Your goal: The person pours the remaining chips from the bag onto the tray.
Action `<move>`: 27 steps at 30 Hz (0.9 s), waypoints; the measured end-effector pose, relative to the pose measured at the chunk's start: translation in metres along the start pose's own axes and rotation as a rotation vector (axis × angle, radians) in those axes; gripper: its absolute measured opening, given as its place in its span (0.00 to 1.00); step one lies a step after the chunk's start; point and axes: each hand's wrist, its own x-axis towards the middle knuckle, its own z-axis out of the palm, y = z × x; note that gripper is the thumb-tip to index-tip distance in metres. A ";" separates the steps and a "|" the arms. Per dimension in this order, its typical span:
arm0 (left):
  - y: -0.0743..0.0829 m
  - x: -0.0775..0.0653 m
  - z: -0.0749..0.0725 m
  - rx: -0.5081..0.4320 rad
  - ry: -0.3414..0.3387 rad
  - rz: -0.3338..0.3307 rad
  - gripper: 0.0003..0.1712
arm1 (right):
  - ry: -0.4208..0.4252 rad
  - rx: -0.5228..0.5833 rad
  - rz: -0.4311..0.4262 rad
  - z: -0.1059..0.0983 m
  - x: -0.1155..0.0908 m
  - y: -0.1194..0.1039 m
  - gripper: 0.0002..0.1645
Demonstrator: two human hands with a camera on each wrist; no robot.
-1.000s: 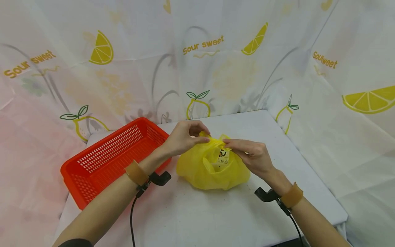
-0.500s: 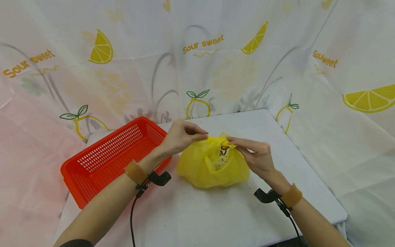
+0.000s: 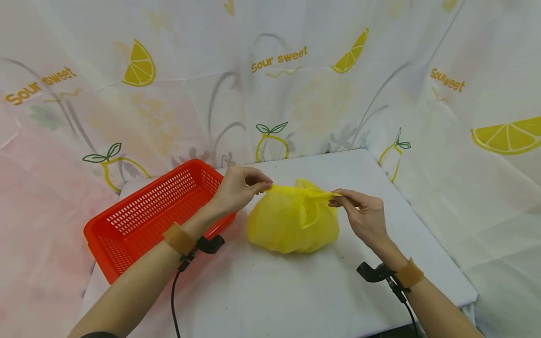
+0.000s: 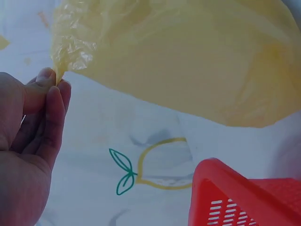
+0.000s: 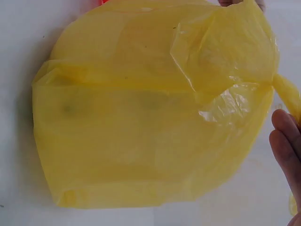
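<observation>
A full yellow plastic bag sits on the white table, its top drawn out sideways between both hands. My left hand pinches the bag's left top corner between thumb and fingers; in the left wrist view that hand shows the plastic bunched at its fingertips. On the other side my right hand pinches a twisted yellow end of the bag. The right wrist view shows the bag bulging over its contents, which are hidden apart from faint dark patches, and fingers at the twisted end.
A red perforated plastic basket stands at the left of the white table, close to my left forearm. Behind the table hangs a white cloth printed with lemons. Each wrist wears a strapped camera with a cable.
Both hands have moved apart, left hand to the left and right hand to the right, stretching the bag's top between them. The opening that showed a printed label has closed over.
</observation>
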 end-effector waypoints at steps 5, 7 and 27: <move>0.000 -0.003 -0.004 0.099 -0.001 0.066 0.06 | -0.016 -0.072 0.035 -0.006 -0.001 -0.002 0.09; -0.001 -0.004 -0.005 0.128 -0.009 0.078 0.05 | -0.022 -0.107 0.051 -0.008 -0.001 0.000 0.08; -0.011 -0.019 -0.019 0.267 -0.038 -0.026 0.02 | -0.081 -0.287 0.138 -0.051 -0.018 0.061 0.04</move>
